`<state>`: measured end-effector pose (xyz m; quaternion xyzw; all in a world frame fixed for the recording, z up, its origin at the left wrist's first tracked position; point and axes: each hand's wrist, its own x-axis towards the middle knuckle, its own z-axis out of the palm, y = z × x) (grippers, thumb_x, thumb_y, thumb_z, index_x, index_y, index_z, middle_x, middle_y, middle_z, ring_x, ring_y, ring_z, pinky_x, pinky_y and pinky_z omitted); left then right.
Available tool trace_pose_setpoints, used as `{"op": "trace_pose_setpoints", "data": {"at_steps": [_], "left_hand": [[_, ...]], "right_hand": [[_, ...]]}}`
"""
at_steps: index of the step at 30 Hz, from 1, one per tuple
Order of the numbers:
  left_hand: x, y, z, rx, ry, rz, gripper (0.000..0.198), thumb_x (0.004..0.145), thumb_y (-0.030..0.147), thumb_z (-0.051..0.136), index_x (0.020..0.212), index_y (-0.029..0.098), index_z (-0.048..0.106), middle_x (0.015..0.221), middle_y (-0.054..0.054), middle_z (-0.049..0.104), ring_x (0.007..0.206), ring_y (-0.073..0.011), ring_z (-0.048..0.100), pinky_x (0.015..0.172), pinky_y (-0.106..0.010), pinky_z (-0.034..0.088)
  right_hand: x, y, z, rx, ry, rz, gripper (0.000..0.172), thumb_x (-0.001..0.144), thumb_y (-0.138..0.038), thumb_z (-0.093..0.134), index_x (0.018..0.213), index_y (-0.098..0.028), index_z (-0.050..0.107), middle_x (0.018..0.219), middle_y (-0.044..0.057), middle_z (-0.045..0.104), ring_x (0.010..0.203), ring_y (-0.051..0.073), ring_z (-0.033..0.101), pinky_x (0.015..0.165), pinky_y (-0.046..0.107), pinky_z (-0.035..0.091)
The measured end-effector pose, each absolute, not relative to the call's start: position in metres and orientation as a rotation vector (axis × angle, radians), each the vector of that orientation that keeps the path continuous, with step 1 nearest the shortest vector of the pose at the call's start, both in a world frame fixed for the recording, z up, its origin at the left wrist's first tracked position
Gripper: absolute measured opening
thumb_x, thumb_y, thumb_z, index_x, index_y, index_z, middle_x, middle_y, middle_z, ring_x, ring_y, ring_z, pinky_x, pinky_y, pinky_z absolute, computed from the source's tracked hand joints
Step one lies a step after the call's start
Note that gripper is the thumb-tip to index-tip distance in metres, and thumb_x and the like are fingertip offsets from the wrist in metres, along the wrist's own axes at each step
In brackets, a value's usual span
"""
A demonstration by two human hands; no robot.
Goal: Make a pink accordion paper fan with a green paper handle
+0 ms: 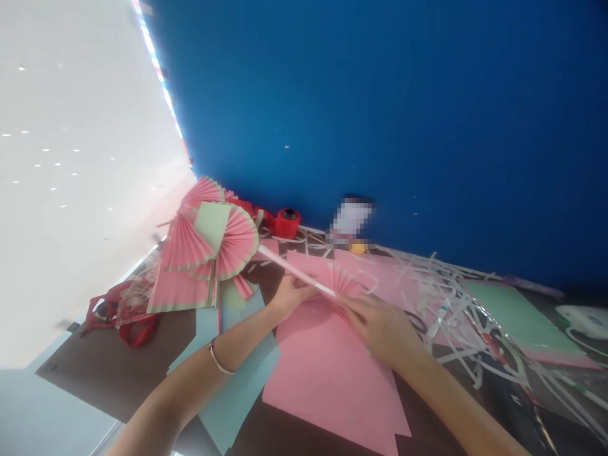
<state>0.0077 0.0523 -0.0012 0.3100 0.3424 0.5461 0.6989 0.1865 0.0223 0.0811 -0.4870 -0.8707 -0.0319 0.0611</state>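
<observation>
Over the pink paper sheets point(332, 373), my left hand point(291, 297) pinches a long narrow white strip point(297, 272) near its middle. The strip slants from upper left down to my right fingers. My right hand point(375, 320) is closed on a small pleated pink paper fan point(338, 278), whose folds spread out just beyond the fingertips. Strip and fan meet at my right fingertips; whether they are stuck together I cannot tell. Finished-looking pink pleated fans with pale green edges point(237, 240) stand in a cluster to the left, with a pale green square point(210, 223) among them.
Light blue sheets point(232, 405) lie under my left forearm. A red tape dispenser point(287, 223) and a blurred-out phone-like object point(350, 218) are by the blue wall point(380, 114). Tangled white strips point(456, 310), scissors point(415, 322) and a green sheet point(513, 313) lie at right.
</observation>
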Motion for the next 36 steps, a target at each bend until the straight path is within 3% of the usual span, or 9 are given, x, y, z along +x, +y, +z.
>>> {"op": "trace_pose_setpoints", "data": {"at_steps": [8, 13, 21, 28, 36], "left_hand": [[0.003, 0.055, 0.005, 0.514, 0.614, 1.152, 0.023, 0.063, 0.022, 0.075, 0.079, 0.008, 0.067, 0.069, -0.007, 0.068, 0.071, -0.0187, 0.066, 0.083, -0.038, 0.047], [0.004, 0.054, 0.006, 0.506, 0.593, 1.159, 0.027, 0.064, 0.025, 0.075, 0.085, 0.009, 0.067, 0.079, -0.009, 0.07, 0.077, -0.0209, 0.067, 0.084, -0.038, 0.046], [0.01, 0.052, 0.003, 0.635, 0.743, 1.23, 0.029, 0.065, 0.033, 0.073, 0.082, 0.01, 0.068, 0.086, -0.011, 0.069, 0.083, -0.0217, 0.065, 0.086, -0.041, 0.047], [0.011, 0.05, 0.003, 0.812, 0.975, 1.288, 0.022, 0.072, 0.036, 0.066, 0.079, 0.016, 0.071, 0.098, -0.007, 0.067, 0.094, -0.0229, 0.061, 0.09, -0.04, 0.046], [0.01, 0.051, 0.001, 0.618, 0.811, 1.298, 0.026, 0.068, 0.035, 0.071, 0.081, 0.012, 0.071, 0.098, -0.01, 0.066, 0.098, -0.0257, 0.06, 0.088, -0.042, 0.047]], "right_hand": [[0.188, 0.021, 0.075, -1.442, -2.768, -0.368, 0.038, 0.08, -0.01, 0.04, 0.108, -0.024, 0.062, 0.077, 0.005, 0.067, 0.066, 0.015, 0.06, 0.051, 0.023, 0.038], [0.189, 0.019, 0.076, -1.377, -2.747, -0.508, 0.035, 0.081, -0.008, 0.043, 0.106, -0.023, 0.061, 0.079, 0.004, 0.066, 0.062, 0.014, 0.059, 0.05, 0.025, 0.034], [0.191, 0.019, 0.067, -1.158, -2.724, -0.643, 0.042, 0.078, -0.004, 0.043, 0.112, -0.023, 0.059, 0.089, 0.004, 0.067, 0.067, 0.014, 0.06, 0.063, 0.026, 0.04], [0.19, 0.02, 0.076, -1.348, -2.755, -0.583, 0.048, 0.08, -0.008, 0.041, 0.122, -0.028, 0.053, 0.089, 0.002, 0.068, 0.063, 0.014, 0.06, 0.047, 0.024, 0.036], [0.189, 0.017, 0.065, -1.273, -2.747, -0.657, 0.047, 0.079, -0.003, 0.042, 0.119, -0.024, 0.056, 0.088, 0.005, 0.066, 0.066, 0.014, 0.06, 0.055, 0.025, 0.039]]}}
